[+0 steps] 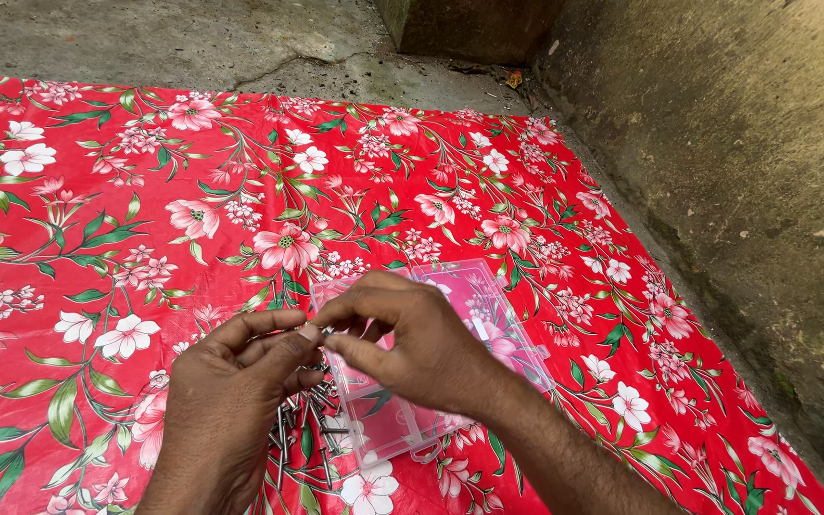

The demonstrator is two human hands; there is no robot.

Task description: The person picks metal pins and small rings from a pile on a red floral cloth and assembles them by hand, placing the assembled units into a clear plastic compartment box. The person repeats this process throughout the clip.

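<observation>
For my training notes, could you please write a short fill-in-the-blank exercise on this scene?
1. The cloth is red with a ____ pattern.
2. The plastic box lying on it is ____, so the cloth shows through.
3. The loose nails lie below the ____ hand.
4. The wall stands on the ____ side.

Missing words: floral; clear; left; right

A bare concrete floor (240, 43) carries a red floral cloth (145, 219) spread flat, its far edge near a rough wall. On the cloth lie a clear plastic compartment box (488, 315), open, and a loose pile of metal nails (307, 434) just beside it.
</observation>
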